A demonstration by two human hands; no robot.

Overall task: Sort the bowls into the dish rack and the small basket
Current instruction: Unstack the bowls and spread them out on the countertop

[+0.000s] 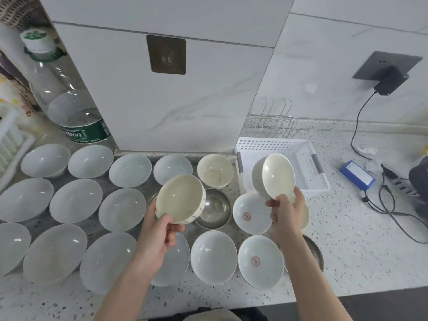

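My left hand [159, 230] grips a cream bowl with thin grey lines [179, 198] by its near rim, lifted above the counter. My right hand [286, 210] holds a plain cream bowl [274, 176] tilted on edge, just in front of the small white perforated basket [254, 144], which looks empty. A wire dish rack [273, 122] stands behind the basket against the wall. Several pale bowls cover the counter, among them a cream one [215, 171], a steel one [214, 209] and two white ones with a red mark [251, 213] [259, 260].
A large water bottle [69, 98] stands at the back left beside a white plastic rack [11, 144]. A blue box [357, 174], black cables [389, 205] and a plugged-in charger [389, 83] lie to the right. The counter's front edge [324, 295] runs below the bowls.
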